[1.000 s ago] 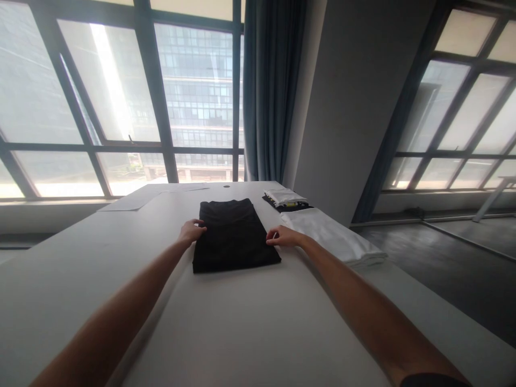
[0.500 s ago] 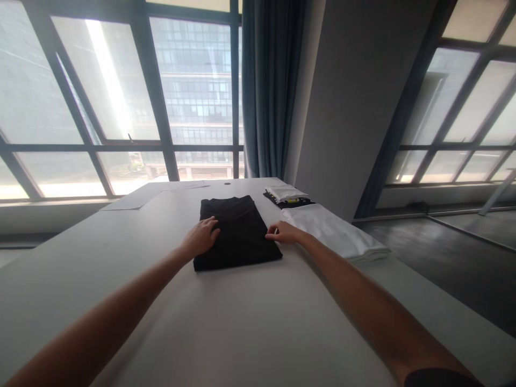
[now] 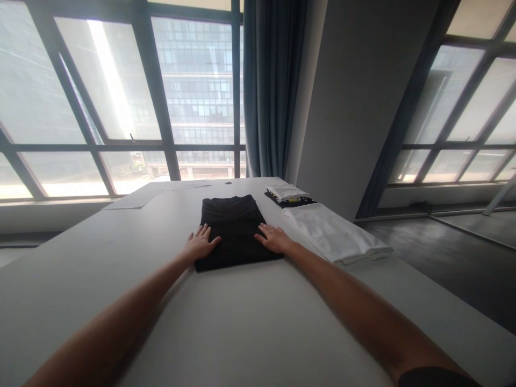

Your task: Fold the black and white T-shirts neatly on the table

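A black garment, folded into a neat rectangle, lies flat on the white table; its exact kind cannot be made out. My left hand rests on its left edge, fingers spread and pointing away from me. On the opposite edge lies my right hand, palm down with the fingers stretched over the cloth. Neither hand grips the fabric. The garment's far end shows a slightly raised, creased layer.
Right of the garment lies folded white cloth. Behind it sits a small pile of white and black folded cloth with a yellow detail. Paper sheets lie at the far left. Windows, a blue curtain and a grey pillar stand beyond.
My right hand has gone from a pinch at the garment's right edge to lying flat on it. My left hand has shifted slightly down and spread its fingers. The garment stays in place.
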Demonstrator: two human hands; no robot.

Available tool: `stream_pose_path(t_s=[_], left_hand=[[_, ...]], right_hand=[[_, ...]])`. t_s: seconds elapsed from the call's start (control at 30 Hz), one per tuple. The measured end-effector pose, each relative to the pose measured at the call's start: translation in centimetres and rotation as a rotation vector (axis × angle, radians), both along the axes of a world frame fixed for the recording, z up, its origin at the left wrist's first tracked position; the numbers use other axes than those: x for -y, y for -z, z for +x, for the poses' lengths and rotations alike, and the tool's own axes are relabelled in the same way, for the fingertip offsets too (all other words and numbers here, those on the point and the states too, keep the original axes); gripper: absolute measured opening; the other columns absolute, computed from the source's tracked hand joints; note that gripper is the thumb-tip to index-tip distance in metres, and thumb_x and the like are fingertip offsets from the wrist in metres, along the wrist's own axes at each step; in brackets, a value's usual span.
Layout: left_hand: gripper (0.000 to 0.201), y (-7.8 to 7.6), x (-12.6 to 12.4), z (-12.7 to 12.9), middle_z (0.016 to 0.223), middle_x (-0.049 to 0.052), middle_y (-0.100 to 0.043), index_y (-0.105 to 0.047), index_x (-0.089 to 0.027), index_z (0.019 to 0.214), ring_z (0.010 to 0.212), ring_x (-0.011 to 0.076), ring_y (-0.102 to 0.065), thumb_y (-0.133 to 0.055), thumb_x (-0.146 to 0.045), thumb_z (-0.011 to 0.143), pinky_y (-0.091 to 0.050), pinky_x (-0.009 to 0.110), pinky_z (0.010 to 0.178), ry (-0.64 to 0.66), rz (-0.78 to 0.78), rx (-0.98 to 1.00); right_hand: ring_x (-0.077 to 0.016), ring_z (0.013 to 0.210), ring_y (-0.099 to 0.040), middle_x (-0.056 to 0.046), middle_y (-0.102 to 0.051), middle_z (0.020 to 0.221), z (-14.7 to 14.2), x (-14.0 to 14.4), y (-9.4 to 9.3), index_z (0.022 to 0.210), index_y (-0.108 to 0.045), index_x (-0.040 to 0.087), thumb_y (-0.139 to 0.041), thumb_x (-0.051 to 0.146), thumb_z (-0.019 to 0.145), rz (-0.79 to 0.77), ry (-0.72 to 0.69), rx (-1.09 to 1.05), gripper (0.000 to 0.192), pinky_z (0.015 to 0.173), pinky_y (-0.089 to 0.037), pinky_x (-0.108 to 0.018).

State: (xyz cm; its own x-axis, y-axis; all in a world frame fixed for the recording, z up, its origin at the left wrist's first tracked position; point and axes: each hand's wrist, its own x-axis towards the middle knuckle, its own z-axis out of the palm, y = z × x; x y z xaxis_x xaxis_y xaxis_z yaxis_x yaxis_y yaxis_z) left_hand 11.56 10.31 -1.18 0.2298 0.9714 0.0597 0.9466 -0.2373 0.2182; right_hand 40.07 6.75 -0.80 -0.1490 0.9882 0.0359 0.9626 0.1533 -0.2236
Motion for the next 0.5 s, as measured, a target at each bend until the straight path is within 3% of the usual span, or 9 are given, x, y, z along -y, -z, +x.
stream_pose_path(t_s=[0.1, 0.2, 0.33, 0.5], left_hand=[[0.083, 0.2, -1.1, -0.5, 0.165, 0.015, -0.012, -0.031, -0.011, 0.157, 0.154, 0.0295, -0.012, -0.031, -0.064, 0.094, -0.016, 0.054, 0.122, -0.014, -0.004, 0.005], [0.083, 0.4, -1.5, -1.7, 0.166, 0.014, -0.012, -0.029, -0.011, 0.157, 0.154, 0.0288, -0.011, -0.028, -0.064, 0.094, -0.015, 0.051, 0.123, 0.054, -0.032, 0.028], [0.079, 0.1, -0.8, -4.7, 0.166, 0.01, -0.016, -0.031, -0.013, 0.157, 0.153, 0.0264, -0.017, -0.03, -0.061, 0.094, -0.019, 0.042, 0.124, 0.246, -0.034, 0.074], [0.061, -0.9, 2.1, -8.5, 0.165, 0.002, -0.022, -0.043, -0.028, 0.152, 0.153, 0.029, -0.016, -0.044, -0.044, 0.093, -0.02, 0.05, 0.124, 0.498, -0.047, 0.033]], right_hand=[[-0.0253, 0.151, -0.024, -0.008, -0.027, 0.164, 0.3, -0.4, 0.1, 0.155, -0.038, 0.018, -0.032, 0.053, 0.103, 0.019, 0.011, -0.006, 0.063, 0.122, -0.016, -0.05], [-0.0241, 0.148, -0.033, -0.007, -0.036, 0.16, 1.1, -0.8, 0.0, 0.149, -0.047, 0.02, -0.034, 0.044, 0.103, 0.07, -0.007, -0.024, 0.054, 0.12, -0.024, -0.044], [-0.0248, 0.136, -0.05, -0.01, -0.052, 0.149, 3.6, -1.5, -0.3, 0.142, -0.056, 0.019, -0.042, 0.025, 0.097, 0.102, -0.026, -0.043, 0.048, 0.114, -0.036, -0.039], [-0.0264, 0.134, -0.051, -0.012, -0.054, 0.147, 6.7, -2.1, -1.2, 0.145, -0.054, 0.018, -0.065, 0.022, 0.08, -0.005, -0.234, -0.126, 0.066, 0.115, -0.035, -0.035]])
